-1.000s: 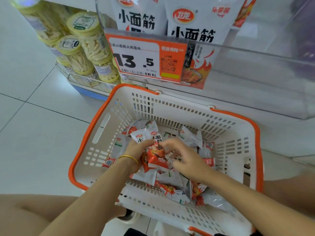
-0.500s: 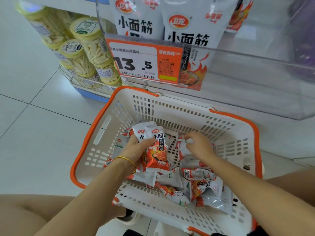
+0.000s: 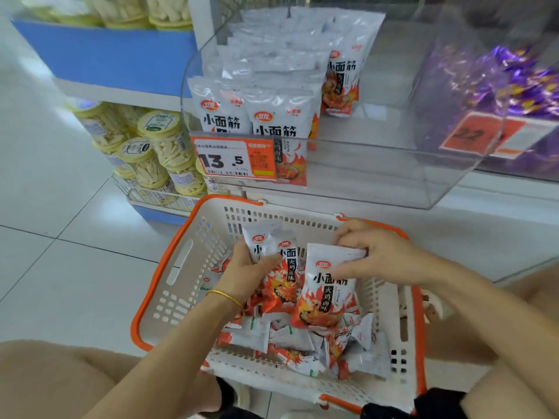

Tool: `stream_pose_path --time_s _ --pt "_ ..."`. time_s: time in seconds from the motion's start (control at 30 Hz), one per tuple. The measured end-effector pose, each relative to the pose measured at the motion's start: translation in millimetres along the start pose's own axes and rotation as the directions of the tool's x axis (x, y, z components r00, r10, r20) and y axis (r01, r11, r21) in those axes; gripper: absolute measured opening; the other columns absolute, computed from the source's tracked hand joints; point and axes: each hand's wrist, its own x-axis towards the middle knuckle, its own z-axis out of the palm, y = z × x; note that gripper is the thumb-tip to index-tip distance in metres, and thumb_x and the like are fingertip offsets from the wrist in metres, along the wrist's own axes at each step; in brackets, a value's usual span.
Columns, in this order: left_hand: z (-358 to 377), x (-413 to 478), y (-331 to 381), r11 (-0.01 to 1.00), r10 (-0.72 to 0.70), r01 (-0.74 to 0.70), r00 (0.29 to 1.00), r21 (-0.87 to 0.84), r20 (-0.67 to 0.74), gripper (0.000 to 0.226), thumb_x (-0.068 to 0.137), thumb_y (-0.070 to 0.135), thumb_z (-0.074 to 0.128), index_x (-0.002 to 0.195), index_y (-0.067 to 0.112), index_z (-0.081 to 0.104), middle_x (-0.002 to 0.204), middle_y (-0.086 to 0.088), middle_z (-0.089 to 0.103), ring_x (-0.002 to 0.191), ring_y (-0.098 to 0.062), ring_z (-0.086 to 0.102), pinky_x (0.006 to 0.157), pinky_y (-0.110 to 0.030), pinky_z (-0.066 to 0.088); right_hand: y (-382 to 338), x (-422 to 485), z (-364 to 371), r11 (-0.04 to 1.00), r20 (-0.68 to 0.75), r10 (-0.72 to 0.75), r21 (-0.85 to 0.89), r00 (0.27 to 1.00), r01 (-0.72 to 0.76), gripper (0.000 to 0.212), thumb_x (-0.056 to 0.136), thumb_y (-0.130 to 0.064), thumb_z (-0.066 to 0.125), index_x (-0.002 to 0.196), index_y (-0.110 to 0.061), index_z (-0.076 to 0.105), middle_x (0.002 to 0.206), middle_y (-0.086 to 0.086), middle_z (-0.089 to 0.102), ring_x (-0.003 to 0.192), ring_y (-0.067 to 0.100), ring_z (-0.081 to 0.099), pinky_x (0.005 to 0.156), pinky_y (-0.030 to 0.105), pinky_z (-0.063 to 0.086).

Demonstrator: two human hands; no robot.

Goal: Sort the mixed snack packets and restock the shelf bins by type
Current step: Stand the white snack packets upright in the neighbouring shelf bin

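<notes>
Sorting under way. Left hand (image 3: 251,269), fingers curled round two flame-print packets (image 3: 279,276); right hand (image 3: 382,258) pinches a third packet (image 3: 328,293) above the basket (image 3: 165,267). Many small packets (image 3: 295,340) lie unsorted inside; the clear shelf bin (image 3: 378,182) is part-filled.

You can read 13.5 on the orange price tag (image 3: 236,160); shelf packets (image 3: 273,119) say 小面筋, and your held packets (image 3: 328,285) add 火鸡面味.
</notes>
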Motion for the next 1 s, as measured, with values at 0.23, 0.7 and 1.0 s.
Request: stream_pose_path --time_s 0.23,0.7,1.0 --pt "18.7 -31.0 42.7 0.994 0.11 -0.106 0.986 -0.038 0.122 0.038 0.091 0.026 0.06 0.127 0.021 0.049 0.107 0.003 0.068 0.099 -0.009 0.065 0.091 -0.037 0.052 -24.7 -6.7 10.3 0.758 0.024 0.074 0.649 0.997 -0.072 0.007 0.084 -0.009 0.067 0.086 -0.013 0.062 0.074 -0.004 0.071 0.072 0.013 0.068 0.061 0.025 0.055" --pt "44.5 -49.9 215.2 0.839 0.49 -0.528 0.838 0.133 0.238 0.058 0.076 0.006 0.073 0.118 0.013 0.034 0.102 0.006 0.059 0.084 0.001 0.062 0.067 -0.016 0.053 -82.2 -41.1 -92.1 0.58 -0.246 -0.141 0.765 0.959 0.281 0.036 0.067 -0.041 0.064 0.1 -0.028 0.07 0.106 0.0 0.072 0.091 0.016 0.068 0.076 0.032 0.057" --pt "55.2 39.6 308.8 0.523 0.547 -0.683 0.728 0.51 0.413 0.044 0.08 0.063 0.056 0.106 0.028 0.059 0.109 0.001 0.063 0.099 0.003 0.058 0.089 -0.021 0.048 -86.2 19.0 -162.3 0.74 -0.386 -0.049 0.605 0.921 0.293 0.059 0.071 -0.001 0.075 0.123 -0.018 0.054 0.098 0.001 0.071 0.086 0.015 0.067 0.07 0.03 0.054"
